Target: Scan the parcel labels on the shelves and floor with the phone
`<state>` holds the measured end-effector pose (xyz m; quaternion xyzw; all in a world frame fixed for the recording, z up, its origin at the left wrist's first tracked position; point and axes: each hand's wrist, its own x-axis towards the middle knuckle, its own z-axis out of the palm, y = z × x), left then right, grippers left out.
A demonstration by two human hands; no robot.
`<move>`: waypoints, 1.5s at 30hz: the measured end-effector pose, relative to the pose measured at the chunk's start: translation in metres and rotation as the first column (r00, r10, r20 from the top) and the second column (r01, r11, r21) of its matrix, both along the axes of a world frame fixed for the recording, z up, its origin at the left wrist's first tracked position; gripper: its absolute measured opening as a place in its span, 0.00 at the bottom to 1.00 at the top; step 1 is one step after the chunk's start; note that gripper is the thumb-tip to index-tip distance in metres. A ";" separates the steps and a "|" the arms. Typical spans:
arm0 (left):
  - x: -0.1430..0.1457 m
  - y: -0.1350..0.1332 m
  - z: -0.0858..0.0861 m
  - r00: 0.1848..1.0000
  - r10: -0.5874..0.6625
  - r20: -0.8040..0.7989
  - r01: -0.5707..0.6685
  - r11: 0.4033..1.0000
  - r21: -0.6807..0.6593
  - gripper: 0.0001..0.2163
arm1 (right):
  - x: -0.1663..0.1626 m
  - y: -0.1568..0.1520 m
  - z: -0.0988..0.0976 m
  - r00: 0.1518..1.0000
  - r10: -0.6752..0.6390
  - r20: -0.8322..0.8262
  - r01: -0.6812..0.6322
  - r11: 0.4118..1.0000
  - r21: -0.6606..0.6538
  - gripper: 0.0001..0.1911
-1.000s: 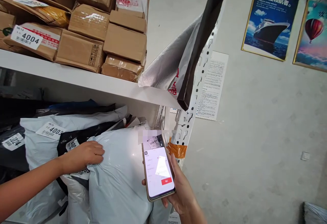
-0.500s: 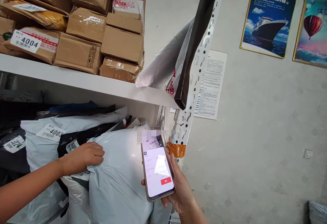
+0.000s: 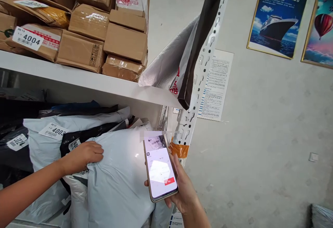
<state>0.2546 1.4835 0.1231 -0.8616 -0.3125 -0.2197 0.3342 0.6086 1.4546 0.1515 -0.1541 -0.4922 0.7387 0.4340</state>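
My right hand point(image 3: 182, 186) is wrapped round a smartphone point(image 3: 160, 171), held upright with its lit screen facing me. On the screen are a barcode label at the top, a pale panel with glare and a red button. My left hand point(image 3: 87, 154) has its fingers curled over the upper left edge of a large pale grey plastic mailer bag point(image 3: 119, 176), gripping it. The phone is in front of the bag's right side. Just behind my left hand is a black mailer bag point(image 3: 87, 134), its labels partly covered. A white mailer bag point(image 3: 43, 151) labelled 4003 stands further left.
Cardboard boxes point(image 3: 125, 42) are piled on the white upper shelf point(image 3: 78, 79). A perforated metal post point(image 3: 205, 61) with orange tape rises right of the phone; a white and black bag point(image 3: 187, 58) juts out beside it. Posters point(image 3: 277, 20) hang on the wall.
The view has shifted slightly. My left hand and the bag's upper edge have moved a little left. On the phone screen, the glare patch has changed shape and the barcode shows more clearly.
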 end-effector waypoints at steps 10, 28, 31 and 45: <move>-0.008 0.003 -0.015 0.920 0.381 0.093 -0.348 0.903 -0.254 0.12 | 0.003 -0.002 0.004 1.000 0.007 0.021 -0.006 1.000 -0.028 0.37; -0.006 0.005 -0.018 0.870 0.472 0.143 -0.420 0.861 -0.285 0.09 | 0.003 -0.002 0.001 0.999 0.047 -0.023 -0.046 0.998 0.037 0.36; -0.005 0.002 -0.016 0.874 0.465 0.144 -0.414 0.866 -0.281 0.10 | 0.005 -0.003 -0.004 0.999 0.047 -0.024 -0.044 0.992 0.116 0.38; -0.001 -0.006 -0.011 0.870 0.471 0.146 -0.418 0.862 -0.287 0.09 | -0.013 -0.061 -0.046 0.995 -0.090 -0.036 0.089 0.995 -0.040 0.45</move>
